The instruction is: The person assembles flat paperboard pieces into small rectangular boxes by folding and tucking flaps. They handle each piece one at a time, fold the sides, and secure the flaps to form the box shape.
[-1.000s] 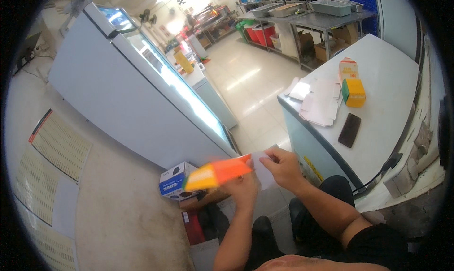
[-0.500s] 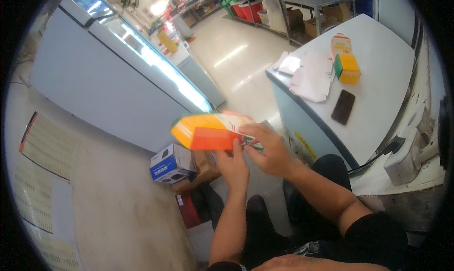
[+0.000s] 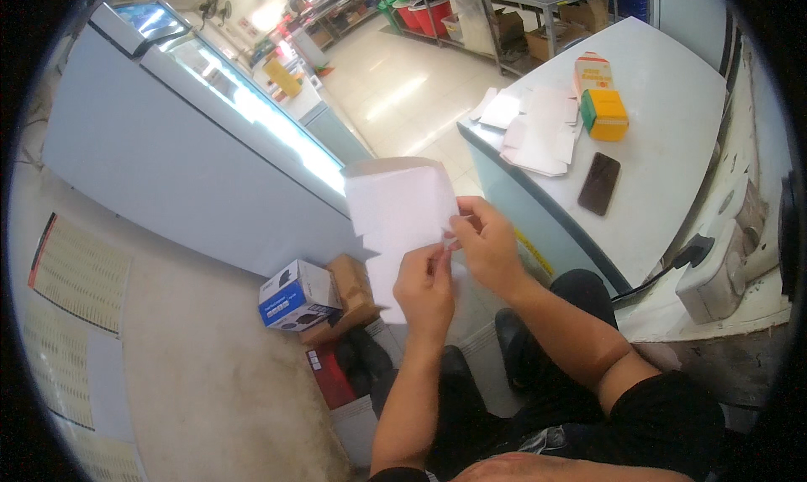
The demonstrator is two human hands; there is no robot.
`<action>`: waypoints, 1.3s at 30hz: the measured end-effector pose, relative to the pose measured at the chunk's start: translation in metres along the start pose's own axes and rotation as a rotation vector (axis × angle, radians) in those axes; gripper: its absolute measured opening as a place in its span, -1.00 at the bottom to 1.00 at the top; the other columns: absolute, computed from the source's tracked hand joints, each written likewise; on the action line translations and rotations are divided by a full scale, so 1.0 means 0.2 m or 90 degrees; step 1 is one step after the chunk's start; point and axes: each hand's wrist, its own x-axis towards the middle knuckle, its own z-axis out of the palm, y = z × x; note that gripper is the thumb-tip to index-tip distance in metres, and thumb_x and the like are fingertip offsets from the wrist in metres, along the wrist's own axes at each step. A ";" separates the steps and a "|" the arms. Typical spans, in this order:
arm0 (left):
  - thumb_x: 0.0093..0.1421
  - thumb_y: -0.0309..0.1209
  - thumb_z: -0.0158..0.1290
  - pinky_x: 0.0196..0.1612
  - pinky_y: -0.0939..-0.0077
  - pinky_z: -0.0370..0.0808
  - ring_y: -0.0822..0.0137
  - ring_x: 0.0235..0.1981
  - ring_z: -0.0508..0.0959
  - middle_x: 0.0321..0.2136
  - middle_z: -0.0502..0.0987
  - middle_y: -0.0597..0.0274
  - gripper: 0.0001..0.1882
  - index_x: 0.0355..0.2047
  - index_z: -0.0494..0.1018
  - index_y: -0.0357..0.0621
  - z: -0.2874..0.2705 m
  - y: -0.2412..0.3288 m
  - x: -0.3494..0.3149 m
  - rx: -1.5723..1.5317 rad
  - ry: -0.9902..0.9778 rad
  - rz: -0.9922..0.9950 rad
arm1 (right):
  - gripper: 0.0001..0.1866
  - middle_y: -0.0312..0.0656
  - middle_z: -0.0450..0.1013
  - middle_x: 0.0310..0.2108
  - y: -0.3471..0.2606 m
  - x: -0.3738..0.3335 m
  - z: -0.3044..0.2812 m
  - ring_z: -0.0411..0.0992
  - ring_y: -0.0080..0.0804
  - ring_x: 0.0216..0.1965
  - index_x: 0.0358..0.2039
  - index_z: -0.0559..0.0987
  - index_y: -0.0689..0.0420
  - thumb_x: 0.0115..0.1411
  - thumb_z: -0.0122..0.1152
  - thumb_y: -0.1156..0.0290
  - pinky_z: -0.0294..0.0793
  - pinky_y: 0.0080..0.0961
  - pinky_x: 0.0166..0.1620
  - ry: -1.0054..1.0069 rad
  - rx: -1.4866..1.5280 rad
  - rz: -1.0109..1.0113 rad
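In front of me I hold a flat carton blank (image 3: 399, 205) with its plain white inner side facing me. Cut notches and flaps show along its left edge, and a greyish flap bends over at the top. My left hand (image 3: 424, 293) pinches its lower right edge. Close beside it, my right hand (image 3: 487, 242) grips the right edge with curled fingers. Both sets of fingertips nearly meet at the carton's side. On the white table to the right lie more white carton blanks (image 3: 538, 133), a yellow and green folded box (image 3: 605, 115) and an orange-and-cream printed carton (image 3: 594, 72).
A dark phone (image 3: 599, 184) lies on the white table (image 3: 664, 137). To my left stands a tall grey fridge cabinet (image 3: 193, 146). A blue and white box (image 3: 298, 295) and a brown cardboard box (image 3: 349, 297) sit on the floor. A black plug (image 3: 693, 251) is at the right wall.
The carton has turned from its orange and yellow printed side to its white inner side and now hangs more upright. My left hand has turned and moved slightly lower.
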 end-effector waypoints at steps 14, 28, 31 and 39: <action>0.36 -0.58 0.22 -0.05 0.56 0.52 0.47 -0.19 0.59 -0.21 0.65 0.25 -0.87 -0.10 0.59 -0.26 -0.08 -0.07 0.02 -0.461 0.041 -0.241 | -0.87 -0.07 0.60 -0.19 0.01 0.01 -0.03 0.59 -0.25 -0.21 -0.17 0.66 0.23 0.29 0.34 0.50 0.59 -0.43 -0.14 -0.187 -0.259 -0.357; 0.38 -0.50 0.22 -0.06 0.57 0.49 0.49 -0.21 0.56 -0.23 0.62 0.29 -0.89 -0.14 0.56 -0.24 -0.10 -0.02 0.02 -0.396 0.031 -0.186 | -0.88 -0.04 0.55 0.03 -0.09 0.02 -0.06 0.57 -0.27 -0.01 -0.23 0.70 0.22 0.31 0.31 0.44 0.58 -0.40 0.00 -0.206 -0.117 -0.242; 0.37 -0.53 0.22 -0.03 0.53 0.52 0.45 -0.19 0.58 -0.19 0.62 0.24 -0.88 -0.12 0.55 -0.25 -0.10 -0.04 0.01 -0.435 0.017 -0.186 | -0.88 -0.03 0.54 0.09 -0.10 0.01 -0.07 0.55 -0.22 0.07 -0.22 0.69 0.21 0.32 0.31 0.44 0.55 -0.36 0.08 -0.238 -0.119 -0.229; 0.35 -0.62 0.19 0.16 0.33 0.53 0.29 0.02 0.60 0.01 0.61 0.12 -0.81 -0.04 0.55 -0.27 -0.12 -0.02 0.03 -0.640 0.016 -0.222 | -0.89 0.01 0.55 0.19 -0.07 0.02 -0.07 0.53 -0.12 0.19 -0.19 0.70 0.18 0.33 0.31 0.46 0.51 -0.33 0.21 -0.303 -0.188 -0.289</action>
